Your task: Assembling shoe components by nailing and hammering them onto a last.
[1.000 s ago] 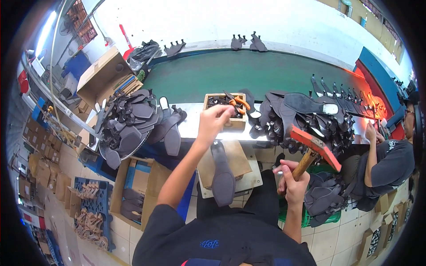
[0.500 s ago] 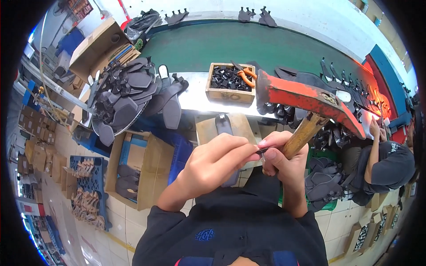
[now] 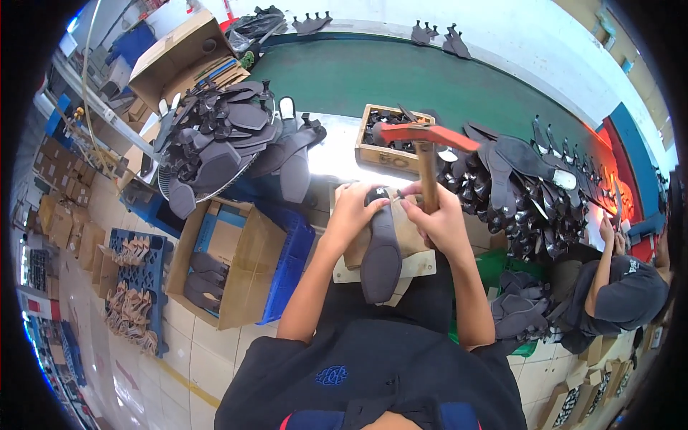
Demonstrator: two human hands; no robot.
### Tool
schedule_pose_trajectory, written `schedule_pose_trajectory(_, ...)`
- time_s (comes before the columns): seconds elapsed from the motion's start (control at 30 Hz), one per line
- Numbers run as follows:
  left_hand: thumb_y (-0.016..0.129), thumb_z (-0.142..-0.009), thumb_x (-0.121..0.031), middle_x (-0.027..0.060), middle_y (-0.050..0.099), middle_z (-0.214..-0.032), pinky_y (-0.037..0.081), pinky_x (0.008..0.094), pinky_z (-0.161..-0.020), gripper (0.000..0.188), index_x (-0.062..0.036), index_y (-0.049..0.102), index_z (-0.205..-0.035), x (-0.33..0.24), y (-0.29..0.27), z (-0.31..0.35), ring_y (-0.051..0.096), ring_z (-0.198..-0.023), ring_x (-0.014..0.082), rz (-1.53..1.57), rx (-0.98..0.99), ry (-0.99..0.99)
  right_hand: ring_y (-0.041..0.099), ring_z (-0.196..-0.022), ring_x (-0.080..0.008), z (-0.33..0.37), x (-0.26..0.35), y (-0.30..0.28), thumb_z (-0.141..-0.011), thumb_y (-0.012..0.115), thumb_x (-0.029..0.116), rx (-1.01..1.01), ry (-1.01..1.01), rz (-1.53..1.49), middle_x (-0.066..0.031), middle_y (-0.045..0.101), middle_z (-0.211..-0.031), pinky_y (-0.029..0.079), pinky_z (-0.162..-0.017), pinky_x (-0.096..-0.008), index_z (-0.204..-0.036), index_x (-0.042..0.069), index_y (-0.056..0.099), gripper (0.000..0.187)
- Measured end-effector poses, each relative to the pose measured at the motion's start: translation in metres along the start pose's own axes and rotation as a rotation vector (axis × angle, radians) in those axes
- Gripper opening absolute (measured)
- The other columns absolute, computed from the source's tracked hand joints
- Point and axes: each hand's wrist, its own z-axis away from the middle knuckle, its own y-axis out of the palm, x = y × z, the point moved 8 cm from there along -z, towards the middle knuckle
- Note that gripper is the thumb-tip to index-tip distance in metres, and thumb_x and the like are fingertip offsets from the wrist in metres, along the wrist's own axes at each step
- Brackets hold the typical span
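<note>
A dark grey shoe sole (image 3: pixel 382 261) lies on a tan block (image 3: pixel 419 236) in front of me, its broad toe end toward my body. My left hand (image 3: pixel 351 215) is closed at the sole's far, narrow end, thumb along its edge. The handle of a red-headed hammer (image 3: pixel 428 172) is gripped in my right hand (image 3: pixel 441 218), head up. That hand's thumb and index finger also pinch a small dark piece close to the sole's far end; its exact shape is hard to make out.
A wooden box (image 3: pixel 387 159) of small black parts stands just beyond the hammer. Piled soles and heels fill a wire basket (image 3: pixel 215 190) at left and a heap (image 3: pixel 512 193) at right. A cardboard box (image 3: pixel 247 279) stands left; a co-worker (image 3: pixel 627 279) sits right.
My hands have parted from each other and moved forward to the sole's far end. The hammer has swung upright and away from me, and the view has shifted, showing the whole sole.
</note>
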Motion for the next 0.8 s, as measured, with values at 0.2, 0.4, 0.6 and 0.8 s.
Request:
schedule_pose_trajectory(0.2, 0.080, -0.078, -0.018, 0.0185, 0.072, -0.097, 0.054, 0.0373, -0.080, 0.032, -0.0019, 0.074, -0.105, 0.009, 0.006, 0.007, 0.070, -0.086, 0.0320, 0.240, -0.013, -0.073, 0.049, -0.062, -0.0038, -0.033, -0.026, 0.010, -0.086, 0.072, 0.010, 0.068, -0.155, 0.202, 0.0017, 0.060, -0.069, 0.040, -0.055, -0.0243, -0.103, 0.000, 0.070, 0.020)
schedule_pose_trajectory(0.4, 0.081, -0.074, -0.016, 0.0139, 0.073, -0.094, 0.050, 0.0371, -0.084, 0.030, -0.0047, 0.074, -0.100, 0.004, 0.003, 0.012, 0.069, -0.086, 0.0296, 0.145, -0.045, 0.003, 0.068, -0.089, -0.0163, -0.036, -0.037, 0.023, -0.090, 0.069, 0.011, 0.235, -0.217, 0.338, -0.0095, 0.072, -0.097, 0.054, -0.078, -0.0322, -0.112, 0.003, 0.068, 0.024)
schedule_pose_trajectory(0.6, 0.081, -0.074, -0.022, 0.0095, 0.073, -0.090, 0.045, 0.0382, -0.084, 0.025, -0.0097, 0.075, -0.095, 0.003, -0.002, 0.010, 0.067, -0.087, 0.0280, 0.189, -0.016, -0.071, 0.067, -0.087, -0.0205, -0.035, -0.016, 0.028, -0.088, 0.068, 0.005, 0.295, -0.354, 0.418, -0.0119, 0.069, -0.095, 0.052, -0.078, -0.0336, -0.107, -0.001, 0.066, 0.020)
schedule_pose_trajectory(0.8, 0.082, -0.073, -0.012, 0.0129, 0.073, -0.092, 0.051, 0.0360, -0.079, 0.025, -0.0051, 0.074, -0.096, 0.007, 0.002, 0.010, 0.068, -0.087, 0.0277, 0.167, -0.028, 0.074, 0.065, -0.086, -0.0212, -0.036, -0.035, 0.024, -0.088, 0.068, 0.005, 0.257, -0.230, 0.302, -0.0119, 0.066, -0.097, 0.051, -0.078, -0.0330, -0.106, 0.000, 0.066, 0.020)
